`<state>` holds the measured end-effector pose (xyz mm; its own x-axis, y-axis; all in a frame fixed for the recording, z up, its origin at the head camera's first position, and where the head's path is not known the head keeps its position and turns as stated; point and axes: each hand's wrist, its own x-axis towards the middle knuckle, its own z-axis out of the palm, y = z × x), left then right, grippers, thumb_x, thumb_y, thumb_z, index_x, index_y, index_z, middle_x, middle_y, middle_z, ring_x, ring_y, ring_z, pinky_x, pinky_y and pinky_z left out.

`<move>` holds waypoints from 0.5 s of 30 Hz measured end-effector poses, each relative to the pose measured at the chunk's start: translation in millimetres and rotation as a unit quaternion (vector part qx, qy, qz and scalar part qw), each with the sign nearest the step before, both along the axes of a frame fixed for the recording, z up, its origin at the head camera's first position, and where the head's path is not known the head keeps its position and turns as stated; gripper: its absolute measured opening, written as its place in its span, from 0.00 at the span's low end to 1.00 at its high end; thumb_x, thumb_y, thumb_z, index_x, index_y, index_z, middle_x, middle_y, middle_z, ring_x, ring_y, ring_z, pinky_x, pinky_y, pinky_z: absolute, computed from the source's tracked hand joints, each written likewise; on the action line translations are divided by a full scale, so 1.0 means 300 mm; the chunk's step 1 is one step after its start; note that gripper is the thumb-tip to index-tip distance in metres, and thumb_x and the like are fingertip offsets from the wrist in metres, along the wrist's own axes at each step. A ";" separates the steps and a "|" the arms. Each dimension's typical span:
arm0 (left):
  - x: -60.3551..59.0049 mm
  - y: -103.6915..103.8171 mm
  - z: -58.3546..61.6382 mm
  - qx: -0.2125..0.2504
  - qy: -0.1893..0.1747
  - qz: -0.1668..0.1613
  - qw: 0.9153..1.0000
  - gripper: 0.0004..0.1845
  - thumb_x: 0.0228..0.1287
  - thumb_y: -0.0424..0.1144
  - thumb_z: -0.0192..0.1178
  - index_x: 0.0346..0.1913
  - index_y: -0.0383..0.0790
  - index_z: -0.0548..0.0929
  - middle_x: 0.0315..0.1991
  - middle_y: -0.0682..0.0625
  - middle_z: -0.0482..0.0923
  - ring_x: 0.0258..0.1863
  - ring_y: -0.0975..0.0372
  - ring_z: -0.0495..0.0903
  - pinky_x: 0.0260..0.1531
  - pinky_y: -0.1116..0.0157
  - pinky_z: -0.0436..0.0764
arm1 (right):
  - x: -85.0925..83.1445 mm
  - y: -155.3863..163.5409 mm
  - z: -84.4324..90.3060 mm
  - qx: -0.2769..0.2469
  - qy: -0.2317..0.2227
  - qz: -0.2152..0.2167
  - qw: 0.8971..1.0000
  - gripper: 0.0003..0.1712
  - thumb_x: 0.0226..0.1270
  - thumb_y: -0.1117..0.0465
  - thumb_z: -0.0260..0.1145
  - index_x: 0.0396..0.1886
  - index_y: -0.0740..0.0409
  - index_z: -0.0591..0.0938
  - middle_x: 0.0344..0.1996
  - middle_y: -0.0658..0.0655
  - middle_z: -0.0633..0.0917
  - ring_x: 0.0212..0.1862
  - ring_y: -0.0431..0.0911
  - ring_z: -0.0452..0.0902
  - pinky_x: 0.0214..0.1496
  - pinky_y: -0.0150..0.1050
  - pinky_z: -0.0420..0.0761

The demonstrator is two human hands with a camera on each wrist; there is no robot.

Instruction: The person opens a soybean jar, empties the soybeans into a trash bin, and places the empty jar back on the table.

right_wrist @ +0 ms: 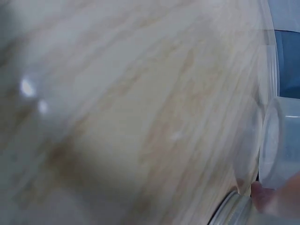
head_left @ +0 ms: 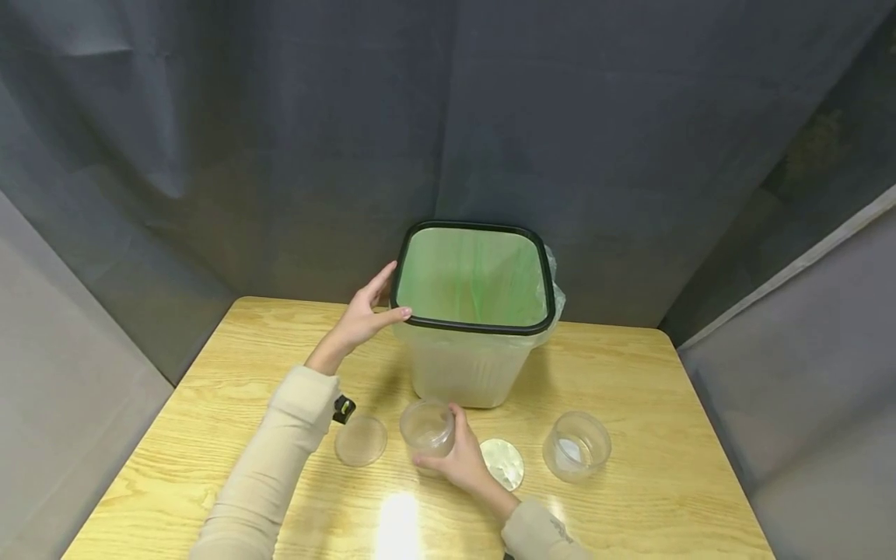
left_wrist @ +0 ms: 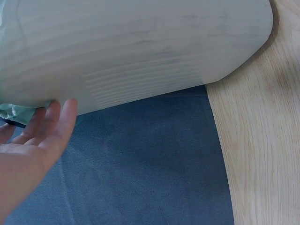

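My left hand (head_left: pixel 360 315) rests against the left side of a translucent bin (head_left: pixel 469 373) with a black rim and a green liner bag. Its thumb lies at the front left corner of the rim. In the left wrist view, its fingers (left_wrist: pixel 65 124) extend along the bin's wall. Lower down, my right hand (head_left: pixel 462 459) grips a clear round plastic tub (head_left: pixel 425 428) between thumb and fingers, just in front of the bin. The right wrist view shows part of the tub (right_wrist: pixel 286 145) and a blurred thumb or finger at the right edge.
A clear round lid (head_left: pixel 360 441) lies left of the held tub. To the right are a shiny foil-like disc (head_left: pixel 502 464) and a second clear tub (head_left: pixel 577 446) with something white inside. Dark cloth (head_left: pixel 336 155) hangs behind the wooden table (head_left: pixel 651 435).
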<state>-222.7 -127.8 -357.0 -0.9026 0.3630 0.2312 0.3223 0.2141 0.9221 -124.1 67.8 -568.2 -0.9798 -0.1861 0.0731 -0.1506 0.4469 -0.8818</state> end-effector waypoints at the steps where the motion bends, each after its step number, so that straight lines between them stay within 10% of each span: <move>1: 0.000 -0.001 0.001 0.000 0.000 0.000 1.000 0.41 0.55 0.28 0.57 0.70 0.33 0.48 0.70 0.38 0.44 0.66 0.45 0.50 0.62 0.47 0.52 | 0.002 0.000 -0.001 -0.001 0.002 0.001 1.000 0.62 0.35 0.47 0.78 0.65 0.64 0.53 0.58 0.68 0.67 0.57 0.64 0.64 0.54 0.59 0.67; 15: -0.001 0.006 -0.001 -0.005 -0.010 -0.002 1.000 0.42 0.55 0.29 0.57 0.70 0.34 0.48 0.70 0.39 0.44 0.66 0.45 0.50 0.62 0.46 0.51 | 0.025 0.011 -0.026 0.010 0.009 0.010 1.000 0.59 0.32 0.50 0.79 0.65 0.55 0.56 0.59 0.65 0.68 0.57 0.62 0.65 0.55 0.60 0.65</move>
